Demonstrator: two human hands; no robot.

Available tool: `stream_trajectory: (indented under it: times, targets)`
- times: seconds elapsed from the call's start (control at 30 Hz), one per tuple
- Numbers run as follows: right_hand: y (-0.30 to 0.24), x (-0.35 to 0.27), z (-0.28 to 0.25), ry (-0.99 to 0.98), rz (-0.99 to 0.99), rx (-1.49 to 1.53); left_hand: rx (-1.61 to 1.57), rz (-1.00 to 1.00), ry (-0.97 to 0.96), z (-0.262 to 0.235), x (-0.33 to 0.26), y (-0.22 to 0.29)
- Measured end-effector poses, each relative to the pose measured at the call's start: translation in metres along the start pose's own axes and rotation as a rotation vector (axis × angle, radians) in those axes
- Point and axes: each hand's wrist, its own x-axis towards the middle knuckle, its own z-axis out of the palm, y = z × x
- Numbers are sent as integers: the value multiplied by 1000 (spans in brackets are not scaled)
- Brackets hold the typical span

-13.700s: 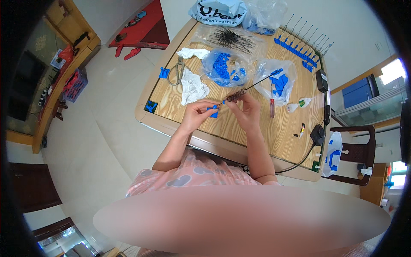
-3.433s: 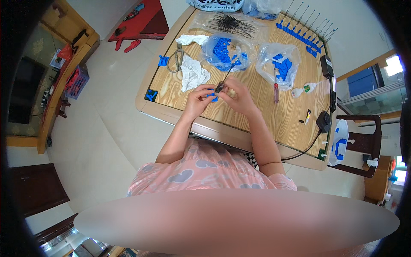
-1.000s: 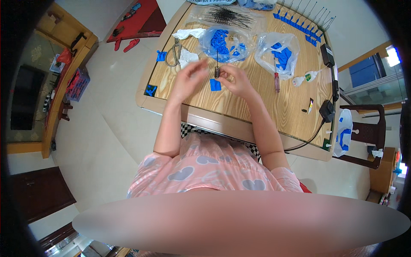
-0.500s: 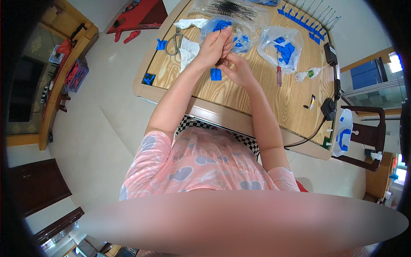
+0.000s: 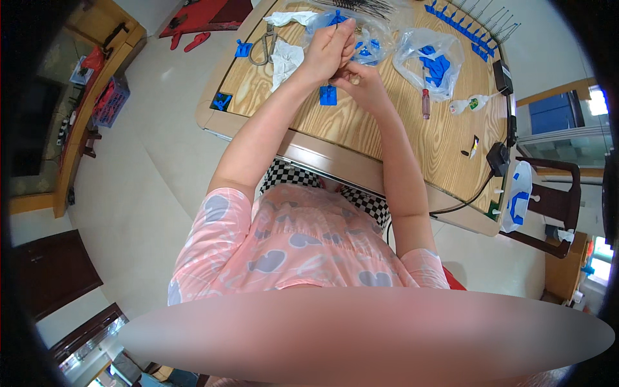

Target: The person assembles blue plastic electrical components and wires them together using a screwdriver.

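Note:
Over the near part of the wooden table (image 5: 380, 129), both my hands work close together. My left hand (image 5: 330, 50) is closed in a fist, and a thin dark tip shows above its knuckles. My right hand (image 5: 365, 84) is just below and to the right, its thumb and fingers pinched together near the heel of the left. What the fingers hold is hidden. A small blue block (image 5: 328, 95) is directly under the hands. Just beyond the left fist, a clear plastic bag (image 5: 380, 33) holds blue pieces.
Scissors (image 5: 264, 48), a white cloth (image 5: 286, 64) and a blue clip-like piece (image 5: 243, 48) lie at left. Thin black rods (image 5: 361, 8) are at the back. On the right are a second bag (image 5: 445, 51), a screwdriver (image 5: 425, 103), a small white bottle (image 5: 469, 103) and a black power adapter (image 5: 497, 158).
The view has tilted a little, so the table sits higher in it. My hands stay close together over the same spot, with the left fist slightly farther forward.

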Motion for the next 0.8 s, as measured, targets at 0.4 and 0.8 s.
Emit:
stream_trajectory:
  times: [0.4, 0.8]
  targets:
    - [5, -1, -2, -9, 8, -56, -75, -31, 4, -3, 2, 0]
    - [8, -4, 2, 23, -83, -47, -43, -41, -2, -3, 2, 3]
